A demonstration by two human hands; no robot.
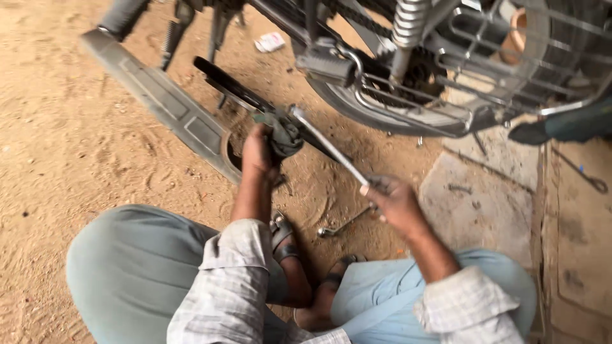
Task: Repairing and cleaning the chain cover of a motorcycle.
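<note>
Left hand (258, 156): fingers clenched around a dark greasy part (282, 135) at the lower end of a black bar (233, 86), just beside the motorcycle's rear wheel.

Right hand (395, 202): fingers grasping the lower end of a long silver wrench (328, 146); the wrench slants up and to the left, and its far end meets the greasy part held by the left hand.

Second wrench (344, 224): smaller, silver, lying flat on the dirt ground (57, 140) between the two hands and the person's feet, touched by neither hand.

Motorcycle: rear wheel (382, 118) at top centre, with a chrome shock absorber spring (408, 25), a rubber-covered footpeg (326, 67) and a wire saree guard (510, 57) to the right.

Grey metal panel (159, 95): long, lying slantwise on the ground, left of the hands.

Concrete slab (478, 197): right of the right hand, small bits scattered on it.

Person: seated on the ground, grey trousers, checked sleeves, sandals (284, 239).
</note>
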